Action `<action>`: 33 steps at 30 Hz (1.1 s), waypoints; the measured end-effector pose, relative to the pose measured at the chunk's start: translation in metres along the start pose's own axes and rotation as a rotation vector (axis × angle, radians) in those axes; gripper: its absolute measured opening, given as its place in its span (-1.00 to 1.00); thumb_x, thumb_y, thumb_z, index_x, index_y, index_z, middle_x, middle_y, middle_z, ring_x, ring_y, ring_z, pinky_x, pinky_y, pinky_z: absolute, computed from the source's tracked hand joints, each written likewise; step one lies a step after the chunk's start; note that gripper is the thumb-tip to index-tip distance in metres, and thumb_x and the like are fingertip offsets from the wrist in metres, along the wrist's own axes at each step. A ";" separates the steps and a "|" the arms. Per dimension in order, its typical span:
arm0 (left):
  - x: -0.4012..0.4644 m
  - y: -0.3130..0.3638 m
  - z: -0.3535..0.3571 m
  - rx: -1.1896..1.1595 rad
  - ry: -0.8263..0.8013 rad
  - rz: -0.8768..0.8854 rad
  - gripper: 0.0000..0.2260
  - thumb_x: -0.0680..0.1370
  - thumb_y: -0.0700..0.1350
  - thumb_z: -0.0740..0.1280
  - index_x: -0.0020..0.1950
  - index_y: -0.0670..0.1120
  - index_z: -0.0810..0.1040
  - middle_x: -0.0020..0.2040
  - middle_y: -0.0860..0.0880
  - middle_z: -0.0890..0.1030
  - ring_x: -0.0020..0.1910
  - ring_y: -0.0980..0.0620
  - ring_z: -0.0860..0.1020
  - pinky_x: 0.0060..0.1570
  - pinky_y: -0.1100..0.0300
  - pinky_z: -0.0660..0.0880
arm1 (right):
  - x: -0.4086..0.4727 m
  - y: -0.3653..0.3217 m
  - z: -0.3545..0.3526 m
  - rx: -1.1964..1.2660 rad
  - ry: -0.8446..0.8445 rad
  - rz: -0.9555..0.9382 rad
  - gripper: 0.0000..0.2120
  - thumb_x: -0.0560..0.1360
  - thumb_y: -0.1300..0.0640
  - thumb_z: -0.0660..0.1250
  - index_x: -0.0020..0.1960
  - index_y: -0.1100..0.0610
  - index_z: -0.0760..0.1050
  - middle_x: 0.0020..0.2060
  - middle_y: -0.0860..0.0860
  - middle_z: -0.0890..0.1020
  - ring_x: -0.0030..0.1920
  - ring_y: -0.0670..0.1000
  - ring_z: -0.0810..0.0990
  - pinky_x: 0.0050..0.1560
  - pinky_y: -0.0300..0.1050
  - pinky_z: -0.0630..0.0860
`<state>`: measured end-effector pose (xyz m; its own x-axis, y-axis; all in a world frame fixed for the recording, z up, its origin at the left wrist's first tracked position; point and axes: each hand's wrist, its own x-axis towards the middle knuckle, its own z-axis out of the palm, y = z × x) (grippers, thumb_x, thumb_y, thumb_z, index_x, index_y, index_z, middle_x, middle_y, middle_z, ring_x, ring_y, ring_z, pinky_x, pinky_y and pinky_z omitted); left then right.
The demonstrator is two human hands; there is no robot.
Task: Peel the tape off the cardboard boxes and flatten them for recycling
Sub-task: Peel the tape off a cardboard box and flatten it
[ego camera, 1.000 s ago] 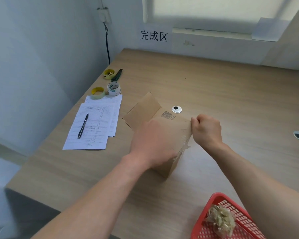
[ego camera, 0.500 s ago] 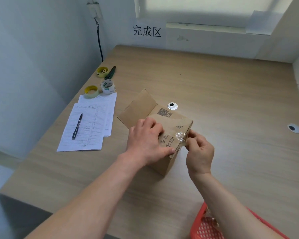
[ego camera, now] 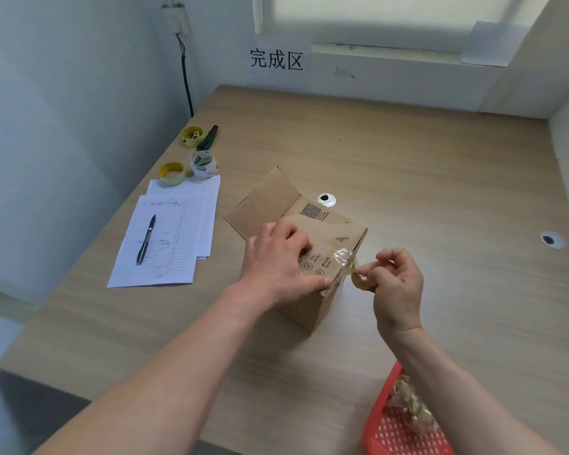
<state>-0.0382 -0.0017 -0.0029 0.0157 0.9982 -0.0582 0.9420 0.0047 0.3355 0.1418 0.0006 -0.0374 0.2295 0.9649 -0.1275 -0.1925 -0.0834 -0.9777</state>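
A small brown cardboard box (ego camera: 329,226) stands on the wooden table (ego camera: 408,165), one flap raised at its far left. My left hand (ego camera: 281,262) rests on the box top, fingers bent, thumb along the near right edge. My right hand (ego camera: 396,280), just right of the box, pinches a crumpled strip of clear tape (ego camera: 345,261). The strip still clings to the box's right top edge.
A red mesh basket (ego camera: 391,435) with wadded tape sits at the near right edge. Lined papers (ego camera: 174,231) with a pen (ego camera: 146,239) lie left of the box. Beyond them are tape rolls (ego camera: 204,164) and a cutter (ego camera: 207,137). Two cable grommets (ego camera: 326,200) are set into the table.
My right hand has come down from the box's far right corner and drawn the tape strip off toward the right. My left hand slid back, baring more of the box top.
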 end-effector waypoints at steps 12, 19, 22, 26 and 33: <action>0.000 -0.009 0.003 -0.075 0.014 0.056 -0.56 0.42 0.28 0.42 0.22 0.13 0.52 0.27 0.13 0.35 0.35 0.03 0.24 0.30 0.07 0.20 | -0.007 0.007 0.003 -0.169 0.050 -0.016 -0.69 0.60 0.37 0.11 -0.06 0.08 0.55 -0.48 -0.10 0.47 -0.43 -0.14 0.44 -0.35 -0.15 0.48; -0.001 -0.011 0.005 -0.097 0.053 0.062 -0.56 0.41 0.26 0.44 0.22 0.13 0.53 0.27 0.14 0.37 0.36 0.03 0.24 0.29 0.07 0.18 | -0.002 0.011 -0.004 -0.600 -0.030 -0.280 -0.87 0.48 0.13 0.50 0.03 0.03 0.68 -0.43 -0.06 0.46 -0.39 -0.07 0.41 -0.24 -0.13 0.38; -0.002 -0.011 0.007 -0.093 0.064 0.060 -0.56 0.41 0.27 0.44 0.22 0.13 0.53 0.27 0.14 0.37 0.35 0.03 0.25 0.29 0.07 0.19 | -0.006 0.009 -0.005 -0.808 -0.027 -0.484 -0.93 0.48 0.21 0.49 -0.05 0.14 0.71 -0.35 0.00 0.55 -0.33 0.04 0.53 -0.23 -0.09 0.42; -0.003 -0.011 0.008 -0.097 0.066 0.063 -0.56 0.40 0.26 0.45 0.21 0.14 0.53 0.26 0.14 0.37 0.35 0.03 0.25 0.28 0.07 0.19 | -0.008 0.012 -0.007 -0.919 -0.048 -0.551 -0.95 0.50 0.23 0.45 -0.13 0.13 0.65 -0.32 -0.10 0.48 -0.30 0.01 0.50 -0.25 -0.13 0.34; -0.003 -0.011 0.008 -0.110 0.059 0.076 -0.58 0.39 0.23 0.47 0.19 0.14 0.54 0.25 0.15 0.37 0.35 0.03 0.26 0.27 0.09 0.18 | -0.021 0.016 -0.019 -0.702 -0.165 -0.346 -0.83 0.53 0.22 0.38 -0.18 -0.01 0.53 -0.18 -0.07 0.55 -0.13 -0.07 0.52 -0.12 -0.12 0.43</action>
<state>-0.0458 -0.0053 -0.0138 0.0625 0.9977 0.0257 0.8965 -0.0674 0.4379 0.1520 -0.0254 -0.0538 0.0118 0.9844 0.1754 0.5219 0.1436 -0.8408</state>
